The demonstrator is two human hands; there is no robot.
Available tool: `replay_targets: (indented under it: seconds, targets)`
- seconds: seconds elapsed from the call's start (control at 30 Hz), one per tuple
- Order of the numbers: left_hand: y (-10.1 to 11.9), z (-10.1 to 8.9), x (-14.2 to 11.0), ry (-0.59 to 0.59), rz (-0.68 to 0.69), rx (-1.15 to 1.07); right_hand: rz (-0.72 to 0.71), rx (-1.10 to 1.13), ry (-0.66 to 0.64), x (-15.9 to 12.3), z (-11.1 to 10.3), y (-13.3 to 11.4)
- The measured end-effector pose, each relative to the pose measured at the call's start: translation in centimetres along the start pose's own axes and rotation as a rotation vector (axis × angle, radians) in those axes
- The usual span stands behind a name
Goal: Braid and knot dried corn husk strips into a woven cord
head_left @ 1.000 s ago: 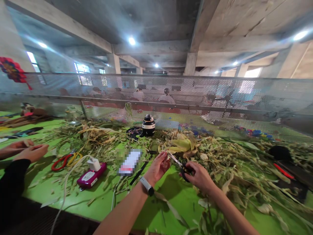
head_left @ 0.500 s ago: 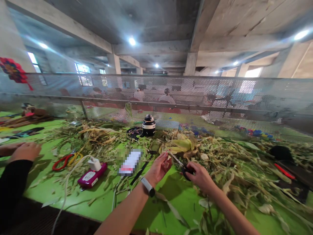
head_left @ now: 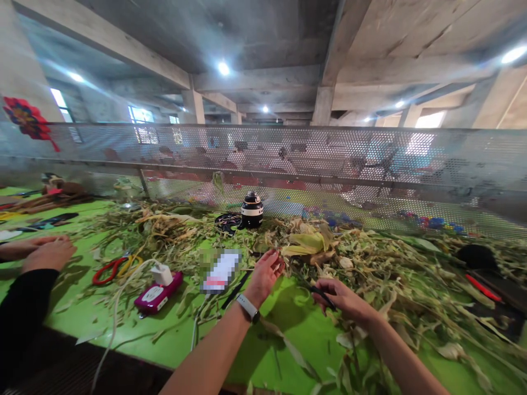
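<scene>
My left hand (head_left: 265, 274), with a white watch on the wrist, hovers over the green table (head_left: 296, 334) with its fingertips pinched together by the edge of the dried leaves. What they pinch is too small to make out. My right hand (head_left: 346, 300) is closed on the black handles of a pair of scissors (head_left: 319, 289), held low over the table. The blades point up and left toward my left hand, a short gap away from it.
A heap of dried husks and leaves (head_left: 382, 263) covers the table's right and back. A pink power bank (head_left: 158, 289), a blurred phone (head_left: 220, 271), red scissors (head_left: 109, 267) and a black-and-white jar (head_left: 252, 210) lie around. A co-worker's hands (head_left: 45, 251) rest at left. A mesh fence (head_left: 288, 164) bounds the back.
My right hand has dropped and drawn back to the right with the scissors, away from my left fingertips. The co-worker's hands have shifted slightly.
</scene>
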State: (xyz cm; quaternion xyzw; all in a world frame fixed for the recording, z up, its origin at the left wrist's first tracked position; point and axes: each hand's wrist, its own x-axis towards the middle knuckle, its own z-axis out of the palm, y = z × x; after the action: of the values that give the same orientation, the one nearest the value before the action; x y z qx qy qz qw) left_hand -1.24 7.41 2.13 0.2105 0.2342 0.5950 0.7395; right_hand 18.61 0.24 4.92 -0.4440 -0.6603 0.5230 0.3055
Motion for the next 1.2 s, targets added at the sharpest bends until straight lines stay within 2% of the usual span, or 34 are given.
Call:
replay_targets:
  seconds: [0.4, 0.77, 1.03, 1.2]
  targets:
    - [0.0, 0.3, -0.3, 0.017, 0.084, 0.077, 0.037, -0.049, 0.019, 0.6, -0.2, 1.2]
    - [-0.3, 0.4, -0.3, 0.014, 0.053, 0.065, 0.041, -0.034, 0.043, 0.8, 0.3, 1.3]
    - [-0.2, 0.5, -0.4, 0.040, 0.009, 0.025, 0.009, -0.018, 0.053, 1.3, 0.0, 2.5]
    - [-0.3, 0.4, -0.3, 0.031, 0.015, 0.036, 0.008, 0.003, 0.046, 1.1, -0.2, 1.9]
